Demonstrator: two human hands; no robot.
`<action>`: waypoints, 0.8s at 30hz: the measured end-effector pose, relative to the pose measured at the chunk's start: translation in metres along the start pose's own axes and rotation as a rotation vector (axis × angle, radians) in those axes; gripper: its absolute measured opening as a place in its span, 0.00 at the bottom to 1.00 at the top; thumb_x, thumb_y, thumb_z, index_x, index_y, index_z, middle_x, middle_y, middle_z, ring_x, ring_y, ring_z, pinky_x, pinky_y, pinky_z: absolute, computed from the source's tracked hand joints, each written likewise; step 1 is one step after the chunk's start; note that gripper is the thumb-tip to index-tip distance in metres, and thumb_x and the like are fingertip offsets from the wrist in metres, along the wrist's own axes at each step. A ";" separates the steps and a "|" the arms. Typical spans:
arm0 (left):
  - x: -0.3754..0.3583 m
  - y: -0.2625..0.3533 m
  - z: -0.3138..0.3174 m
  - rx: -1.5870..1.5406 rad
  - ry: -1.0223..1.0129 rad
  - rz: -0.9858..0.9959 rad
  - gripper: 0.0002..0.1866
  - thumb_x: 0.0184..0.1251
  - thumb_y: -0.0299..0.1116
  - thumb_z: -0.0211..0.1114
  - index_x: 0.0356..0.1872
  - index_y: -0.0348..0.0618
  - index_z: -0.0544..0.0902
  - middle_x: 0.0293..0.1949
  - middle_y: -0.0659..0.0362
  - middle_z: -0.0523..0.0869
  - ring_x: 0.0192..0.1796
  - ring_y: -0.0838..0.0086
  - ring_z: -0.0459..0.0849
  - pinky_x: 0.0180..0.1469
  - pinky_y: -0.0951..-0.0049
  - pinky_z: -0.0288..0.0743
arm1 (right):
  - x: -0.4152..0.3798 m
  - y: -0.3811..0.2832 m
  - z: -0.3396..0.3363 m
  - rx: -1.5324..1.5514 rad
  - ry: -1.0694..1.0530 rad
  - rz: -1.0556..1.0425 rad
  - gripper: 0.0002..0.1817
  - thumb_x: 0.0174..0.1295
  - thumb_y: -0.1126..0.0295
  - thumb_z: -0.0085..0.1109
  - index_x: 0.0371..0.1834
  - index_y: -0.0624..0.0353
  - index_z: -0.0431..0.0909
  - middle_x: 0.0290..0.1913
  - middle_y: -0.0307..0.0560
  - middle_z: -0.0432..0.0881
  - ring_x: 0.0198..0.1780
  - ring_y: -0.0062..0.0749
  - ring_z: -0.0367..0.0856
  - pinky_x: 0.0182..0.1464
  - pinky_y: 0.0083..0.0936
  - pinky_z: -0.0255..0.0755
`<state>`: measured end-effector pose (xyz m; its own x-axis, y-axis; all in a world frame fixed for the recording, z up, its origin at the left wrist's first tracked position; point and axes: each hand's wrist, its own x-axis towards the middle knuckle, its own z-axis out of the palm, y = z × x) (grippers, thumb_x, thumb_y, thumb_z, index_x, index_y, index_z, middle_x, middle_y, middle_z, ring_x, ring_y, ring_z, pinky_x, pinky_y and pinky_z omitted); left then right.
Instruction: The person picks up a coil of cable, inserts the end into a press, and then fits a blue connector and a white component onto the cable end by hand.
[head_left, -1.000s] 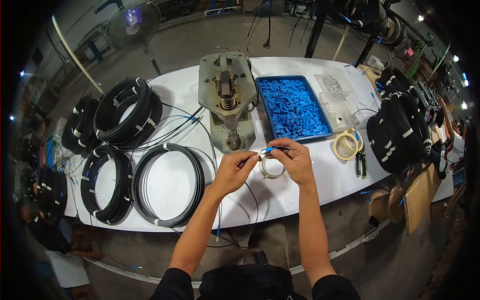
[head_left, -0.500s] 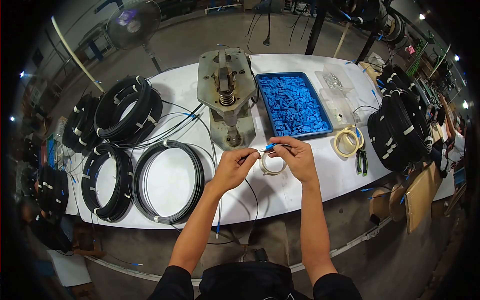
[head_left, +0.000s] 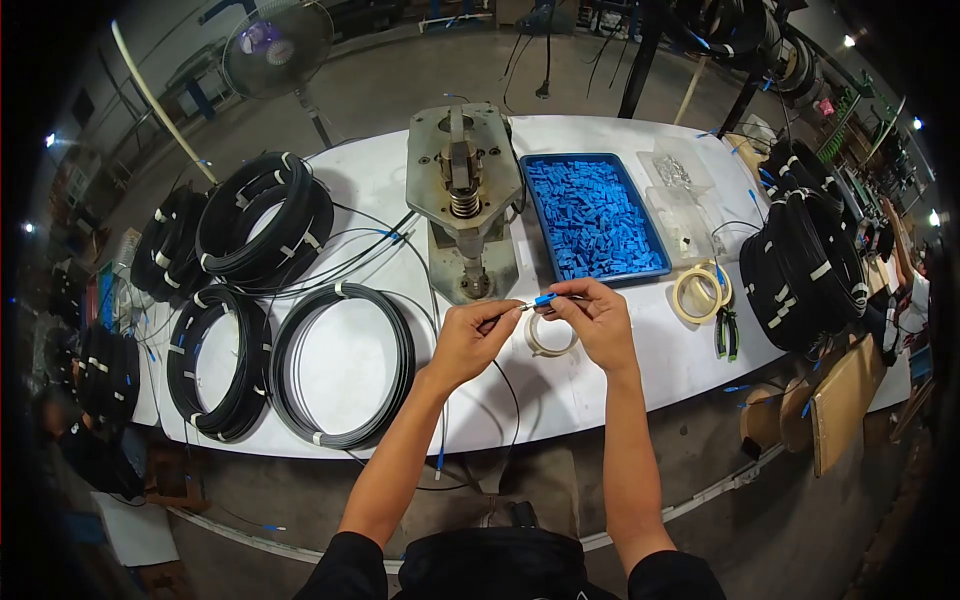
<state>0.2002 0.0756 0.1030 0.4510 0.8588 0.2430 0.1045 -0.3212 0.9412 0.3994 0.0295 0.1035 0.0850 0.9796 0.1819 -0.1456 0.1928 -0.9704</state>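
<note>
At a white workbench (head_left: 600,380), a worker's left hand (head_left: 470,340) and right hand (head_left: 600,320) meet just in front of a metal press (head_left: 465,195), both pinching the end of a thin black cable (head_left: 505,385). The left fingers are closed on the cable itself; the right thumb and forefinger are closed on a small blue connector (head_left: 543,299) at its tip, held just above a roll of tape (head_left: 548,338) lying on the bench. Compared with a second ago the hands have barely shifted, creeping slightly up and toward the press while the grip on both ends is unchanged, which suggests the connector is still being seated on the cable end rather than carried anywhere. The cable trails down from the left hand over the near edge of the bench. Behind the hands a blue tray (head_left: 640,280) is heaped with more blue connectors, clear bags (head_left: 680,200) lie just beside it, and two more tape rolls (head_left: 698,290) and a pair of pliers (head_left: 725,332) sit to the right. Coils of black cable (head_left: 340,365) cover the left half of the bench, with another stack of coils (head_left: 805,260) at the far right
</note>
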 end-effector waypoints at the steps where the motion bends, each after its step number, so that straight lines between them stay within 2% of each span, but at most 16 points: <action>1: 0.000 0.002 0.000 -0.004 0.001 -0.009 0.11 0.69 0.30 0.65 0.46 0.33 0.87 0.24 0.68 0.79 0.25 0.89 0.65 0.25 0.82 0.59 | 0.001 0.000 0.000 -0.001 -0.002 -0.001 0.10 0.68 0.79 0.57 0.50 0.70 0.77 0.43 0.50 0.86 0.46 0.31 0.86 0.50 0.24 0.81; 9: 0.001 -0.006 0.002 -0.072 0.012 0.038 0.12 0.68 0.30 0.68 0.47 0.33 0.86 0.33 0.62 0.87 0.30 0.88 0.71 0.30 0.84 0.65 | 0.000 -0.001 0.001 0.024 -0.015 0.004 0.10 0.68 0.78 0.58 0.49 0.71 0.77 0.42 0.52 0.86 0.45 0.32 0.87 0.49 0.24 0.81; 11: 0.001 -0.002 0.000 -0.054 -0.005 -0.023 0.11 0.68 0.31 0.67 0.46 0.34 0.87 0.34 0.55 0.89 0.33 0.83 0.80 0.35 0.80 0.74 | 0.001 -0.001 0.001 0.017 -0.013 -0.001 0.10 0.68 0.78 0.58 0.49 0.71 0.77 0.42 0.52 0.86 0.45 0.32 0.87 0.48 0.24 0.81; 12: 0.001 0.000 0.000 -0.054 -0.004 -0.024 0.11 0.68 0.31 0.67 0.46 0.34 0.87 0.34 0.55 0.89 0.33 0.83 0.80 0.35 0.80 0.74 | 0.000 0.000 0.002 0.011 -0.008 -0.005 0.10 0.68 0.77 0.58 0.50 0.71 0.77 0.42 0.52 0.86 0.45 0.32 0.87 0.48 0.24 0.81; 14: 0.002 0.001 -0.001 -0.047 0.005 -0.006 0.12 0.68 0.30 0.68 0.46 0.33 0.87 0.29 0.64 0.83 0.29 0.87 0.71 0.30 0.83 0.65 | 0.001 0.001 0.004 -0.004 0.002 -0.022 0.10 0.68 0.77 0.58 0.50 0.71 0.77 0.42 0.52 0.86 0.45 0.32 0.87 0.48 0.24 0.81; 18: 0.001 -0.005 0.000 -0.091 0.033 -0.029 0.12 0.68 0.30 0.68 0.46 0.33 0.87 0.27 0.65 0.81 0.29 0.87 0.70 0.30 0.82 0.63 | 0.001 0.003 0.004 0.010 0.056 -0.077 0.10 0.68 0.77 0.58 0.49 0.71 0.77 0.42 0.53 0.86 0.44 0.32 0.87 0.47 0.24 0.82; 24: 0.003 -0.009 0.000 -0.058 0.051 -0.030 0.12 0.67 0.30 0.69 0.46 0.33 0.87 0.25 0.67 0.77 0.28 0.86 0.68 0.29 0.81 0.60 | 0.001 0.005 0.009 0.011 0.067 -0.046 0.10 0.68 0.76 0.58 0.48 0.71 0.76 0.40 0.53 0.86 0.44 0.33 0.88 0.46 0.24 0.82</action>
<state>0.2009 0.0811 0.0952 0.4030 0.8872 0.2246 0.0649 -0.2725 0.9600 0.3894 0.0318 0.0999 0.1577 0.9638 0.2148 -0.1508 0.2385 -0.9594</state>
